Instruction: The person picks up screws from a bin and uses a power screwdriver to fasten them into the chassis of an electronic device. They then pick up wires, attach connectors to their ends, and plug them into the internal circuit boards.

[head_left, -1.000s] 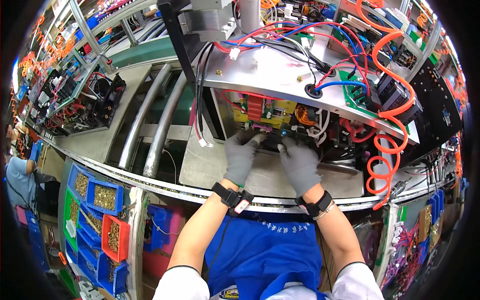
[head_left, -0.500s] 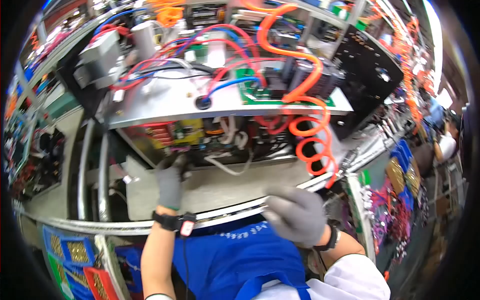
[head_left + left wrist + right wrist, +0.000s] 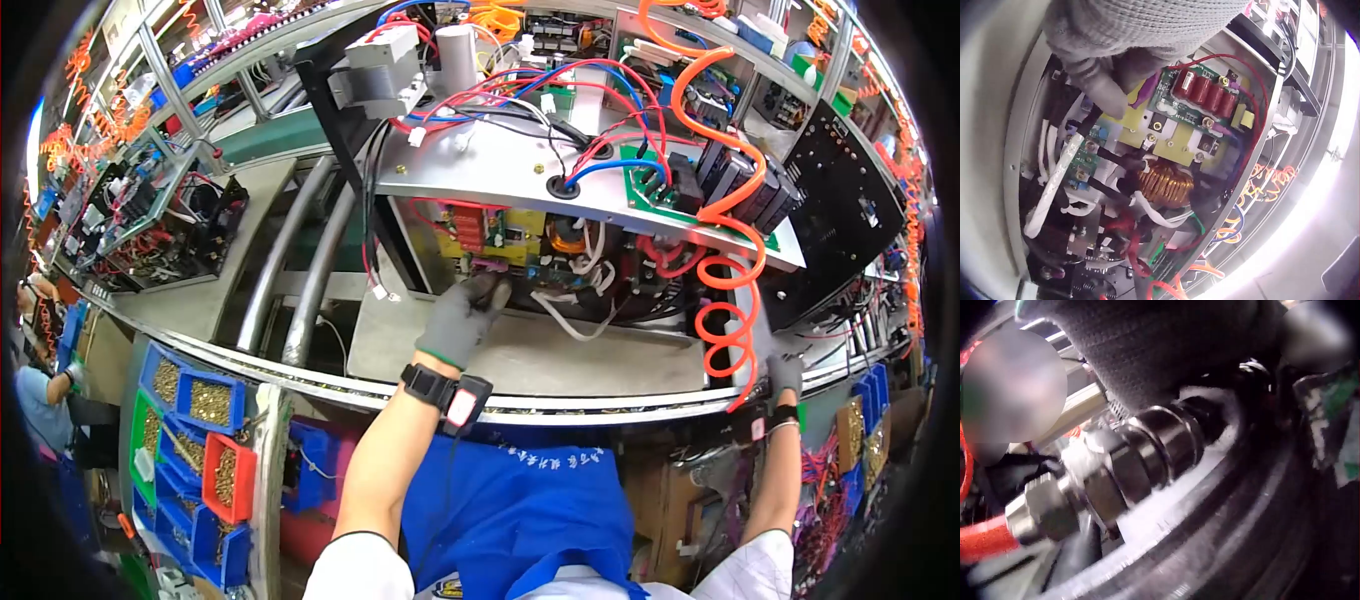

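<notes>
In the head view my gloved left hand (image 3: pixel 463 318) reaches into the front left of a metal chassis (image 3: pixel 480 190). Its bent fingers touch the wiring there. The left wrist view shows these fingers (image 3: pixel 1100 87) beside a purple sleeve (image 3: pixel 1144 92) and a black cable, above a copper coil (image 3: pixel 1166 183); whether they pinch anything is hidden. My right hand (image 3: pixel 787 374) is at the bench's right edge. Close up, that glove (image 3: pixel 1166 350) wraps over the dark end of an air tool, whose metal coupling (image 3: pixel 1129 465) joins an orange hose (image 3: pixel 988 539).
A coiled orange hose (image 3: pixel 735 300) hangs before the chassis's right side. A white cable (image 3: pixel 575 330) loops out at the front. Left are metal rollers (image 3: pixel 320 270) and another open unit (image 3: pixel 170 220). Screw bins (image 3: pixel 228 480) stand lower left; another person (image 3: pixel 42 400) is far left.
My right hand has left the chassis and moved right to the air tool. My left hand stays at the chassis's front. The white cable now hangs out where my right hand was.
</notes>
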`<state>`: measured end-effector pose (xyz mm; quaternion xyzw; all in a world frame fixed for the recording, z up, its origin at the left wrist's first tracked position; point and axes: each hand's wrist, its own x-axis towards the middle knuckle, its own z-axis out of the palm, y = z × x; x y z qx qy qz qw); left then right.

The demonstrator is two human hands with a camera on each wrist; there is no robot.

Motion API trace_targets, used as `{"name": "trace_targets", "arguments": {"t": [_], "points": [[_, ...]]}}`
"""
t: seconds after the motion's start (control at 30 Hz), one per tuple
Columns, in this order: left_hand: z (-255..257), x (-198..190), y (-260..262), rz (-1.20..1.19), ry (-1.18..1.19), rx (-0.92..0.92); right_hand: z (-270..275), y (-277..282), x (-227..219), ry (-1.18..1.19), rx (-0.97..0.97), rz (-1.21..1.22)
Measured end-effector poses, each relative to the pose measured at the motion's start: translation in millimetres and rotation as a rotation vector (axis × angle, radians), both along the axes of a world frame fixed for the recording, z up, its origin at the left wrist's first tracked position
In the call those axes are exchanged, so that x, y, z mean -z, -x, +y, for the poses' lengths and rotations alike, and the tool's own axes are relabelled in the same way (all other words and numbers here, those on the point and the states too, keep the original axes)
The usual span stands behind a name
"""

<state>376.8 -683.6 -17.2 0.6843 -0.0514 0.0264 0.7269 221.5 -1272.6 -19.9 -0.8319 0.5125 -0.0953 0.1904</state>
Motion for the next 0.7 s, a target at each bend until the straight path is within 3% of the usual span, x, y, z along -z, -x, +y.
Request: {"name": "trace_targets", "arguments": {"t": [0.07, 0.1, 0.17, 0.2, 0.27, 0.3, 0.43, 0.5, 0.57, 0.63, 0.7], "points": [[-3, 10, -14, 0.409, 0.949, 0.106, -37, 6, 20, -0.079, -0.143, -0.152], [-7, 2, -6, 0.138, 0.451, 0.113, -48, 8, 26, -0.220, -0.116, -0.257], [-6, 3, -7, 0.064, 0.150, 0.129, -45, 11, 27, -0.511, -0.060, -0.461], [-5, 3, -9, 0.027, -0.004, 0.135, -36, 25, 21, -0.673, -0.188, -0.611], [-8, -2, -15, 0.304, 0.660, 0.077, -20, 61, 23, -0.904, -0.408, -0.897], [-8, -3, -16, 0.446, 0.990, 0.044, 17, 77, -3, -1.026, -0.414, -1.027], [-7, -15, -14, 0.545, 1.079, -0.070, 189, 106, -96, -1.414, -0.319, -1.444], [-8, -30, -7, 0.568, 1.082, -0.121, 240, 118, -103, -1.535, -0.232, -1.508], [-9, -31, -7, 0.577, 1.101, -0.147, 249, 153, -73, -2.087, -0.279, -1.285], [-7, -29, -8, 0.587, 1.135, -0.118, 271, 145, -57, -2.528, -0.441, -0.920], [-2, -21, -10, 0.600, 1.180, -0.034, 307, 130, -68, -2.352, -0.640, -0.590]]}}
